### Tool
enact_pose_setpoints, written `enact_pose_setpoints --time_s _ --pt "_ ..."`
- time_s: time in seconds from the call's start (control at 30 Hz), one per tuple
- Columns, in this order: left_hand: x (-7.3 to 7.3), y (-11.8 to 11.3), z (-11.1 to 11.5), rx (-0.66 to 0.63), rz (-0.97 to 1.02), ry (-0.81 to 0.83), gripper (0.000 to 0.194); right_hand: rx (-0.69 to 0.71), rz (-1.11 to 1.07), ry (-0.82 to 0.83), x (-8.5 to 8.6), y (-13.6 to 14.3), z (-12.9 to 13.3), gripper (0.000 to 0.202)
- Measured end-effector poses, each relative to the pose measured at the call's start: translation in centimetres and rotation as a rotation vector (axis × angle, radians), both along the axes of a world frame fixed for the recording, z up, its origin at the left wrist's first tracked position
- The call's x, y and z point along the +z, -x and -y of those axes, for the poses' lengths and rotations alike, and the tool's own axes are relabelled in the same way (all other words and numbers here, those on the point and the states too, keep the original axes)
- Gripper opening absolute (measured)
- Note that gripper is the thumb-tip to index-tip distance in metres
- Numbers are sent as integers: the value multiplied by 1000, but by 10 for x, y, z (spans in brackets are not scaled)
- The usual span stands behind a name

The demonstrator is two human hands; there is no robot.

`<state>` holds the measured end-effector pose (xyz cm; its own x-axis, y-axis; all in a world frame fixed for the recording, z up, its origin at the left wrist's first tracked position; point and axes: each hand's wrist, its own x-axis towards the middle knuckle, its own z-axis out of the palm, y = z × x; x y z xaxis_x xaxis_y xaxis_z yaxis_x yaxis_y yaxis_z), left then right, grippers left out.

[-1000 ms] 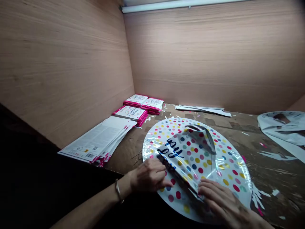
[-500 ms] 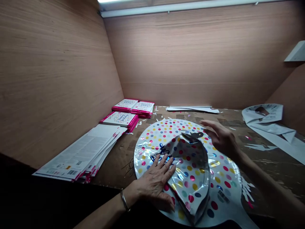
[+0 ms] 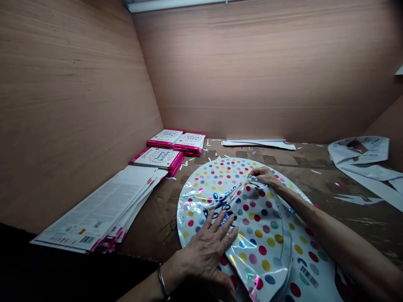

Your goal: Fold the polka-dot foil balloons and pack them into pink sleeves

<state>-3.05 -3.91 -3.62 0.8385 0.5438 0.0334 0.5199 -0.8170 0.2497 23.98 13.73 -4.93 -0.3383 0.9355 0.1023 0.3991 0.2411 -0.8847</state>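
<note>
A round white foil balloon (image 3: 217, 178) with coloured dots lies flat on the bench. Its top layer, or a second balloon over it, forms a folded flap (image 3: 260, 241) across the middle; I cannot tell which. My left hand (image 3: 209, 243) rests flat on the foil at the fold's left, fingers spread beside dark blue lettering, a bracelet at the wrist. At the flap's upper point, my right hand (image 3: 265, 175) pinches the foil, gathering creases toward its fingertips. A barcode (image 3: 309, 277) shows on the foil at lower right.
Pink-edged printed packs (image 3: 159, 157) are stacked at the back left. Nearer, a fanned pile of printed card sheets (image 3: 94, 209) reaches the bench edge. White strips (image 3: 258, 143) lie along the back, a curled paper offcut (image 3: 367, 152) at right, and scraps are scattered about.
My right hand has come left onto the flap's tip and closed on the foil, pulling creases into it. The flap's dotted face is spread wider. My left hand stays almost in place.
</note>
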Motion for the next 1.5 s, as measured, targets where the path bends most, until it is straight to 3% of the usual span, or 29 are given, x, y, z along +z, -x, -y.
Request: enact_pose_setpoints --time_s 0.1,0.17,0.3,0.37,0.43,0.5,0.53,0.57,0.6,0.63,0.73,0.8,0.9,1.03,1.13,1.2,1.23,1.33,1.37,1.4,1.5 --pt "1 0 1 -2 9 12 100 -110 15 -67 -7 -14 0 15" --pt "0 0 1 -5 0 22 101 -168 44 -133 -1 -28 0 14" --pt "-3 1 1 -2 -16 23 102 -281 131 -336 41 -52 4 14" --pt "-3 0 1 -8 -10 16 103 -284 173 -447 65 -43 19 13" --pt "-1 -1 1 -10 -1 8 103 -178 212 -532 77 -15 46 19" --pt "2 -3 3 -5 12 7 100 74 262 -569 71 22 77 31" --pt "3 -4 3 1 18 12 99 265 300 -578 62 38 90 33" --pt "3 -5 4 7 23 16 98 550 409 -603 51 48 100 36" --pt "4 -5 4 12 23 18 98 698 513 -603 38 52 105 35" --pt "3 -5 4 13 16 17 98 720 621 -580 25 49 105 36" --pt "2 -3 2 -9 -28 -14 99 369 855 -412 -6 14 85 45" --pt "3 -3 3 -33 -65 -34 99 250 906 -335 -16 -11 70 51" --pt "5 -13 17 -4 -93 -97 94 241 920 -319 -19 -25 62 53" --pt "-3 -38 53 -4 -27 -298 47 223 912 -315 -21 -19 69 53" --pt "-10 -52 64 11 166 -328 29 235 868 -281 -23 -18 71 52" --pt "-8 -55 56 167 378 -114 22 249 800 -254 -22 -20 68 51" --pt "-5 -54 48 348 519 79 21 244 750 -239 -20 -22 66 50" --pt "8 -48 19 1057 909 718 24 140 594 -219 -9 -30 60 47" --pt "11 -46 10 1216 981 859 23 70 557 -226 -4 -32 60 48" --pt "13 -44 3 1306 1026 946 22 -14 532 -235 2 -34 62 50" --pt "13 -44 -6 1362 1074 1036 16 -220 466 -431 15 -31 84 51"
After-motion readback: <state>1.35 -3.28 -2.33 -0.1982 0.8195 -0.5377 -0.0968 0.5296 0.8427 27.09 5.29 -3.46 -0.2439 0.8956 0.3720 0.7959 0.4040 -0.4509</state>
